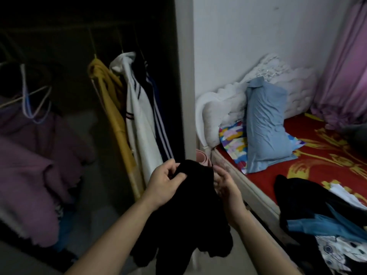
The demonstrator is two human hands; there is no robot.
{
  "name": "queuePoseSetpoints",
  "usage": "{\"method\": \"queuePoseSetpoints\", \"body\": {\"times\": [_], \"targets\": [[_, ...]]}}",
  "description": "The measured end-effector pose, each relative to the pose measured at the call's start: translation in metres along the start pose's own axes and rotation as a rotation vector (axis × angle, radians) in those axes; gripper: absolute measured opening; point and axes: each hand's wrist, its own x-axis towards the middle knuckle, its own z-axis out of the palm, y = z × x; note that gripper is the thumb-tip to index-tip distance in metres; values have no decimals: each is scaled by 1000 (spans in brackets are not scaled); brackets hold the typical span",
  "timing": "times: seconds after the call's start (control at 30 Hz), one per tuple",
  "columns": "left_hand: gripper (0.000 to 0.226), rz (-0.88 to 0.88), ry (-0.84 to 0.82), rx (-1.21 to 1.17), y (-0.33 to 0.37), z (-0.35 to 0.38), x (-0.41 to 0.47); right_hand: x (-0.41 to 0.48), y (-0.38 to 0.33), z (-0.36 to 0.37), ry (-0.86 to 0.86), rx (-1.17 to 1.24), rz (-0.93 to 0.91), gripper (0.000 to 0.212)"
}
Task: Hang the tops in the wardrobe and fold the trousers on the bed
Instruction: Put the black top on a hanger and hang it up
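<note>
A black garment (190, 211) hangs in front of me, between the open wardrobe (79, 56) and the bed (321, 155). My left hand (164, 181) pinches its top edge with curled fingers and thumb. My right hand (226, 185) is at the garment's right side with its fingers bent against the cloth; its grip is partly hidden. Inside the wardrobe hang a yellow top (111, 108) and a white top with dark stripes (143, 116). A pile of clothes (321, 221), black, blue and patterned, lies on the bed at lower right.
Empty hangers (33, 100) hang at the wardrobe's left above purple bedding (35, 171). The wardrobe's side panel (184, 76) stands between wardrobe and bed. A light blue pillow (266, 126) leans on the white headboard (224, 108). A pink curtain (345, 66) hangs at the far right.
</note>
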Motion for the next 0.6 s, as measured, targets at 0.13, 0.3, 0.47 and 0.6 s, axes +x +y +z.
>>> {"method": "queuePoseSetpoints", "body": {"times": [0.13,0.3,0.47,0.6], "targets": [[39,-13,118,6,-9,-43,-11,-12,54,29,-342,-582,118,41],[25,-136,257,-14,-17,-93,-17,9,86,55,-78,-938,-63,14],[52,-332,112,262,-44,-132,-15,49,49,103,-10,-617,5,21],[16,-453,162,357,-73,-138,-10,87,17,132,-185,-559,66,19]]}}
